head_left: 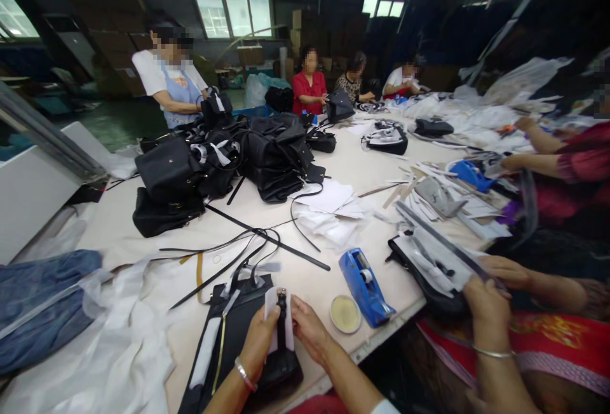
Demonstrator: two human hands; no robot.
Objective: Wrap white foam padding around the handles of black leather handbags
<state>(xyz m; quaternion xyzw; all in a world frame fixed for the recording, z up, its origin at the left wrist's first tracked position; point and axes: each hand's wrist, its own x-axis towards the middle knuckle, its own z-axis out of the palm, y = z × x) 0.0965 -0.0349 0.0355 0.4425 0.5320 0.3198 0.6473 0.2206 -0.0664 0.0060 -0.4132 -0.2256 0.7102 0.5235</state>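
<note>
A black bag [234,344] with a gold zipper lies on the table right in front of me. Over its front runs a black buckle strap [281,322] with a metal buckle, backed by a piece of white paper [271,301]. My left hand [257,339] is closed on the strap and paper, thumb on top near the buckle. At the paper's right edge, my right hand [311,330] has its fingers bent in and closed on the paper; their tips are partly hidden. White wrapping covers part of the bag's left side and its handle.
A blue tape dispenser [365,287] and a round tin [345,313] lie to the right. Black bags [271,153] are piled beyond loose straps [271,246] and white paper sheets [328,201]. A co-worker's hands [488,303] hold another bag at right. Denim cloth [47,306] lies left.
</note>
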